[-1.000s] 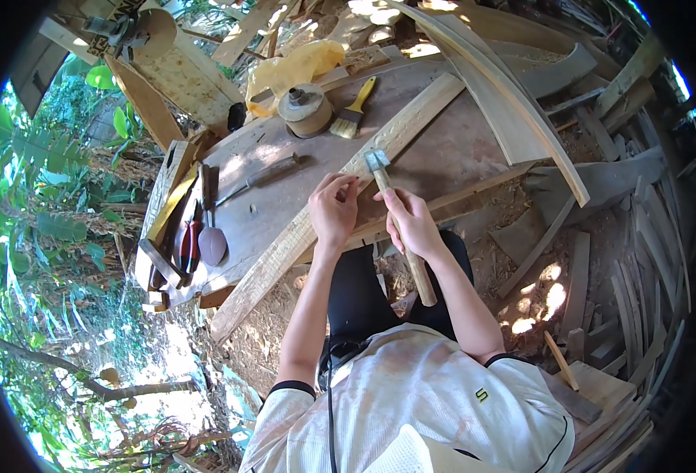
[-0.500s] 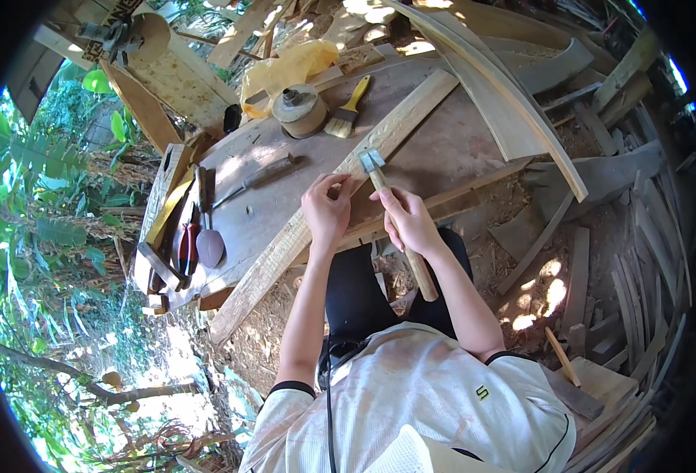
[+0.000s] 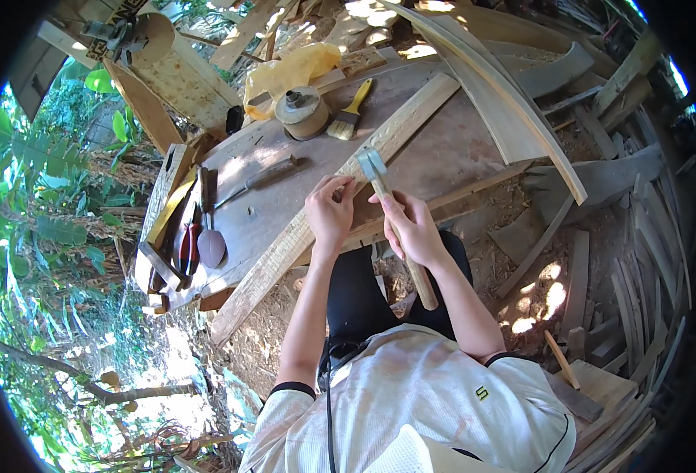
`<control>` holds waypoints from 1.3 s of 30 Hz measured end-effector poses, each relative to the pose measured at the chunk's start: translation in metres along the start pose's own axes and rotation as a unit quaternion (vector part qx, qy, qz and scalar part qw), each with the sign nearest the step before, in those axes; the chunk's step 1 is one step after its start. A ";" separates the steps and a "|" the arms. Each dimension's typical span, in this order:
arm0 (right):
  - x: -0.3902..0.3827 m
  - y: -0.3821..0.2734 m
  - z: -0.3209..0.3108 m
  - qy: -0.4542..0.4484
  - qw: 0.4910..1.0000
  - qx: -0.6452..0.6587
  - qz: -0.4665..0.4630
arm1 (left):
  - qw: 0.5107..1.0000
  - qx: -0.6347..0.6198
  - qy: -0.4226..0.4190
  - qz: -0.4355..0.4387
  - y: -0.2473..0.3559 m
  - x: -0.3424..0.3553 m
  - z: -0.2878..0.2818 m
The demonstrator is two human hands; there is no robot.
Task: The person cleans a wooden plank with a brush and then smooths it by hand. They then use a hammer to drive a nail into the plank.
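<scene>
A long wooden plank [image 3: 277, 260] lies slantwise across the workbench [image 3: 285, 185], one end jutting past the bench's near left edge. My left hand [image 3: 330, 211] rests at the plank's middle, thumb and fingertips pinched together; whatever they pinch is too small to make out. In my right hand [image 3: 411, 229] is a hammer [image 3: 420, 284], gripped around its wooden handle. Its metal head is raised over the plank, just right of my left fingertips. The handle's end points back toward my lap.
On the bench are a paintbrush [image 3: 349, 110], a round can [image 3: 301, 112], a chisel-like tool [image 3: 257, 181] and red-handled pliers [image 3: 189, 248]. A yellow plastic bag [image 3: 293, 69] lies behind. Long curved boards [image 3: 498, 87] overhang the far right, and wood strips [image 3: 640, 268] pile up at right.
Both hands and the hammer have barely shifted. The whole scene sits slightly lower and to the right in the picture.
</scene>
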State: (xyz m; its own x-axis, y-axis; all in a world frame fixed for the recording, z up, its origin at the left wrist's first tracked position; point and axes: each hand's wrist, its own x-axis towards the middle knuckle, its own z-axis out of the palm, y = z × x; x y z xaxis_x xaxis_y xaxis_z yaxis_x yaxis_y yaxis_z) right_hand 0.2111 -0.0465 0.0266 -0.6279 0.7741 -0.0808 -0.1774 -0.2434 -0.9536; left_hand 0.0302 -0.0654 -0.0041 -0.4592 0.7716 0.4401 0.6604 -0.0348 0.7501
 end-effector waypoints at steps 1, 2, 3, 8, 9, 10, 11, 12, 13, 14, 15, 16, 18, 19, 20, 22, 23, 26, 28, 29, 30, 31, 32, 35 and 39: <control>-0.006 -0.003 0.003 -0.006 1.000 0.004 -0.016 | 1.000 -0.004 0.000 0.004 0.000 0.000 0.001; -0.009 -0.004 0.004 -0.012 0.999 0.008 -0.033 | 1.000 -0.008 0.001 0.008 0.001 0.000 0.002; -0.008 -0.003 0.005 -0.016 1.000 0.008 -0.012 | 1.000 -0.012 0.001 0.011 0.001 0.000 0.002; -0.003 -0.008 0.004 -0.027 0.999 0.010 0.022 | 1.000 0.017 -0.002 0.014 0.003 -0.001 0.001; -0.005 -0.010 0.007 -0.024 1.000 0.017 0.001 | 1.000 0.022 -0.005 0.014 0.005 -0.001 0.001; -0.008 -0.011 0.011 -0.021 0.999 0.028 -0.017 | 1.000 0.013 -0.002 0.013 0.006 -0.001 0.001; -0.007 -0.011 0.009 -0.023 0.999 0.023 0.001 | 1.000 0.004 0.001 0.011 0.007 -0.001 0.002; -0.005 -0.010 0.007 -0.025 0.999 0.019 0.018 | 1.000 -0.005 0.003 0.010 0.007 -0.001 0.002; -0.004 -0.010 0.005 -0.027 0.999 0.014 0.035 | 1.000 0.000 0.004 0.012 0.007 -0.001 0.002; -0.004 -0.010 0.005 -0.024 0.999 0.006 0.034 | 1.000 0.006 0.005 0.015 0.007 -0.001 0.002; -0.004 -0.011 0.006 -0.020 0.999 -0.001 0.034 | 1.000 0.011 0.006 0.017 0.006 -0.001 0.001; -0.003 -0.011 0.006 -0.016 0.999 -0.011 0.034 | 1.000 0.011 0.002 0.015 0.006 0.000 0.001; -0.004 -0.007 0.009 0.000 1.000 -0.009 0.004 | 1.000 0.010 -0.007 0.012 0.006 -0.001 0.001; -0.004 -0.005 0.011 0.002 1.000 -0.008 -0.009 | 1.000 0.006 -0.005 0.007 0.005 -0.001 0.001; -0.002 -0.005 0.009 -0.004 1.000 -0.001 0.011 | 1.000 0.001 -0.003 0.003 0.005 -0.002 0.001; 0.006 -0.010 0.000 -0.019 0.998 0.003 0.053 | 1.000 -0.007 0.000 0.001 0.004 -0.002 0.001; 0.008 -0.008 0.000 0.006 0.999 0.005 0.036 | 1.000 -0.011 0.000 0.004 0.004 -0.002 0.001; 0.010 0.005 -0.005 0.058 0.998 0.001 0.008 | 1.000 -0.015 -0.007 -0.013 0.002 -0.002 0.003; 0.014 0.011 -0.015 0.040 0.998 0.005 0.038 | 1.000 -0.023 -0.003 -0.012 -0.001 -0.003 0.003; 0.013 0.013 -0.019 0.035 0.998 0.010 0.055 | 1.000 -0.030 0.001 -0.001 -0.003 -0.005 0.004; 0.013 0.018 -0.020 0.048 0.997 -0.029 0.048 | 0.999 -0.036 0.005 0.011 -0.004 -0.006 0.005; 0.012 0.018 -0.018 0.045 0.997 -0.039 0.050 | 1.000 -0.027 0.006 0.010 -0.006 -0.008 0.005; 0.011 0.018 -0.017 0.042 0.997 -0.048 0.052 | 1.000 -0.019 0.006 0.009 -0.008 -0.007 0.005; 0.012 0.016 -0.020 0.036 0.996 -0.061 0.056 | 1.000 -0.012 0.004 -0.008 -0.009 -0.006 0.008; 0.011 0.015 -0.018 0.026 0.996 -0.065 0.058 | 0.994 -0.038 0.091 -0.045 -0.019 -0.002 0.009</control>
State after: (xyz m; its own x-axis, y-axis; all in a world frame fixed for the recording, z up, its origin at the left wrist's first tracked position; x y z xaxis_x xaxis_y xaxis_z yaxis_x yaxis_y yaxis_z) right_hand 0.2154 -0.0311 0.0059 -0.5979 0.7750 -0.2047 -0.0047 -0.2587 -0.9659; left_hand 0.0245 -0.0602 -0.0236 -0.6182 0.6469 0.4464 0.5681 -0.0247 0.8226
